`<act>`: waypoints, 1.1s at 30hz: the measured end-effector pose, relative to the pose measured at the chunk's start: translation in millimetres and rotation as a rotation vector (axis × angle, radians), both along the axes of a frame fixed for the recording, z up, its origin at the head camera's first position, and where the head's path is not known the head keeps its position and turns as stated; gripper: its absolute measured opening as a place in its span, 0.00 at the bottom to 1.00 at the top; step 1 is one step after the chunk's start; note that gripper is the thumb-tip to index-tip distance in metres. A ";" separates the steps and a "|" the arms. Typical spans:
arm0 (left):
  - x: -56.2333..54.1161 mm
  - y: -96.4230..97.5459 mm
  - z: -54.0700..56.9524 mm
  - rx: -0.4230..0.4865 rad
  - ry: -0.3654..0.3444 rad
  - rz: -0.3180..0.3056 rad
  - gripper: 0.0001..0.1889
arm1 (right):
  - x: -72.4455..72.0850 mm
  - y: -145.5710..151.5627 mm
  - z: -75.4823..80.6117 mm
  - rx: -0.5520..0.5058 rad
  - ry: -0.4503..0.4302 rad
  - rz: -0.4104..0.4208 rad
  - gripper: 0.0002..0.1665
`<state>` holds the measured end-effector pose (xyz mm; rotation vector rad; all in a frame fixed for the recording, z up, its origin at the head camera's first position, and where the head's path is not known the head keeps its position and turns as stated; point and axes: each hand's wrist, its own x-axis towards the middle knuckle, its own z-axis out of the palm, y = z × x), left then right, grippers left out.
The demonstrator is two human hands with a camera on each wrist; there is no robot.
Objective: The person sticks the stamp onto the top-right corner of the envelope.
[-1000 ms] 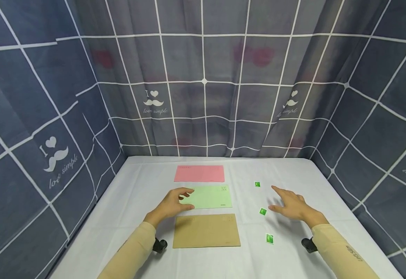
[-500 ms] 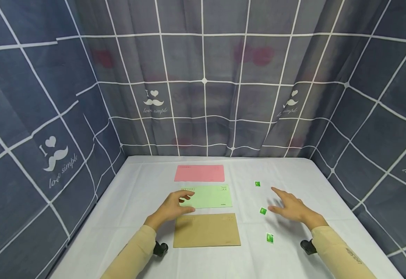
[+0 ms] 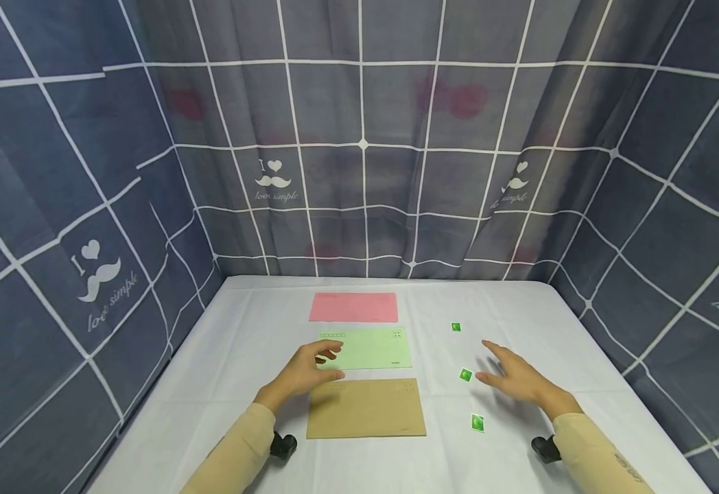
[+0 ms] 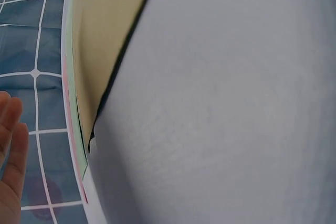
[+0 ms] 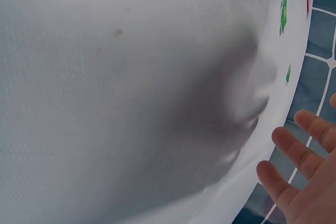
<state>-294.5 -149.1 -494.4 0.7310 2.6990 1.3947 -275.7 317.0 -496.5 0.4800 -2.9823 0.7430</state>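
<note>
Brown envelope (image 3: pixel 366 412), flat, nearest, wrist camera (image 3: pixel 283 447) just beside it — lowered, that might catch the edge and skew it. Near sticker (image 3: pixel 477 422), green, to the right. Left hand (image 3: pixel 300 369), loose, empty, partly hiding the green envelope (image 3: pixel 374 350). Right hand (image 3: pixel 519 377), fingers spread, empty, beside the middle sticker (image 3: pixel 466 374); thin piece, a fingertip could flick it astray. Pink envelope (image 3: pixel 353 307), far sticker (image 3: pixel 455 326) beyond. Surface (image 3: pixel 261 302): white cloth, faintly creased. Room: dark checked curtain (image 3: pixel 390 178), three sides.

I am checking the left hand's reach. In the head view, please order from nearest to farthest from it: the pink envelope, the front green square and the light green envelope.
From the left hand:
1. Light green envelope, partly behind its fingers.
2. Pink envelope, beyond the light green one.
3. Front green square, far to the right.
</note>
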 end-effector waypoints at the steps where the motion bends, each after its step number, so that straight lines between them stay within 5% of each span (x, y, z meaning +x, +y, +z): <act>1: 0.2 0.1 0.0 0.000 -0.001 -0.001 0.32 | 0.5 0.3 -0.5 -0.004 0.004 0.003 0.49; 33: 1.8 2.7 -2.8 0.027 -0.022 -0.049 0.30 | 6.7 -8.4 -9.6 -0.062 -0.073 -0.018 0.47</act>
